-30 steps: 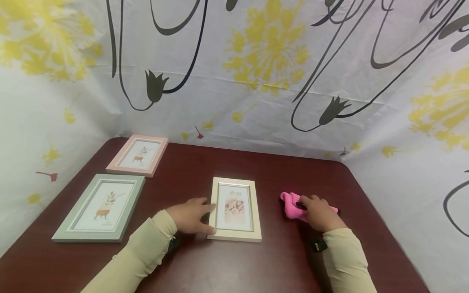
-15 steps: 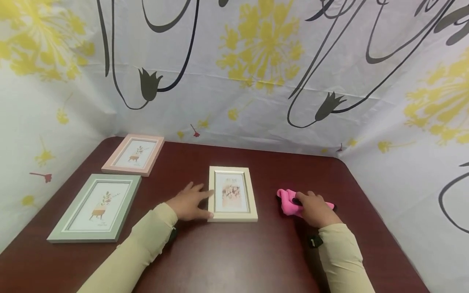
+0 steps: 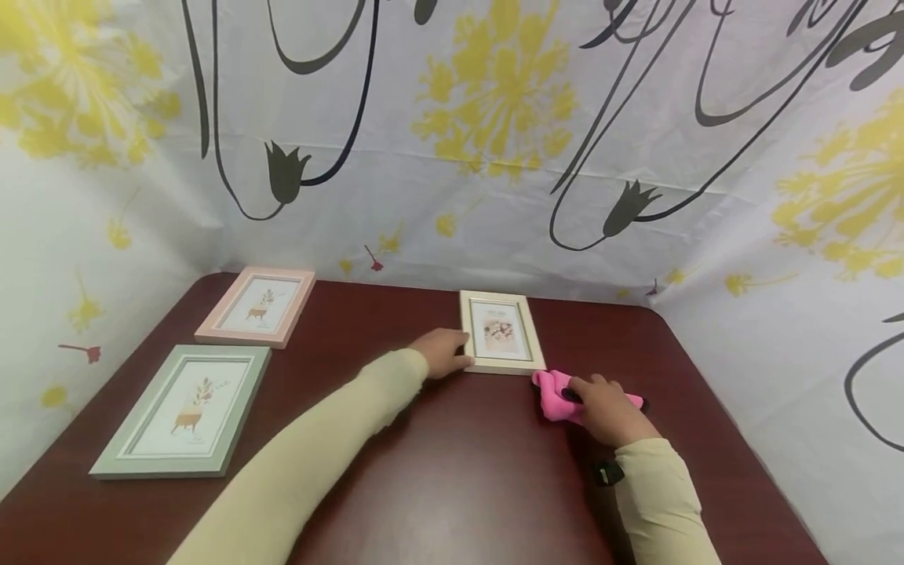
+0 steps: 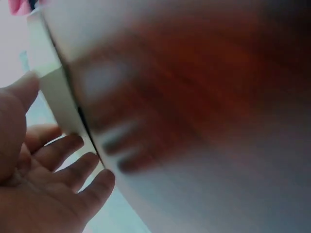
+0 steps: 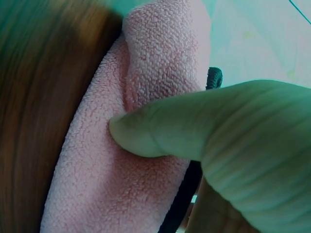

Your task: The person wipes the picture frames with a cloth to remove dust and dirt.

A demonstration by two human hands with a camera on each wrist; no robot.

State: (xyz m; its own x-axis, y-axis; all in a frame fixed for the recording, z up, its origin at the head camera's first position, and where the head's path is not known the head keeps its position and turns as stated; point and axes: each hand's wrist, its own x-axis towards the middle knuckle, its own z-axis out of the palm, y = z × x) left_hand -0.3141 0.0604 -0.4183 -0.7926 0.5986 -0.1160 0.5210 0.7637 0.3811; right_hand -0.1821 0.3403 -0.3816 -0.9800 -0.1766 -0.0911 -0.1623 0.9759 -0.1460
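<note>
A cream picture frame [image 3: 500,329] with a floral print lies flat near the back of the table. My left hand [image 3: 441,353] touches its left edge, fingers spread and loosely bent. In the left wrist view the thumb and fingertips sit right at the side of the frame [image 4: 60,99]. A pink cloth [image 3: 555,395] with black edging is bunched in my right hand [image 3: 609,410], close to the frame's front right corner. The right wrist view shows the thumb [image 5: 146,128] pressing into the fuzzy cloth [image 5: 92,170]; most other fingers are hidden.
On the table's left side lie a pink picture frame [image 3: 289,311] at the back and a larger green frame [image 3: 240,416] in front of it. The dark red-brown table [image 3: 438,471] is enclosed behind and at both sides by a patterned white sheet [image 3: 395,118].
My left hand has pushed the cream frame away and to the right, towards the table's back edge. The right hand has stayed in place with the pink cloth.
</note>
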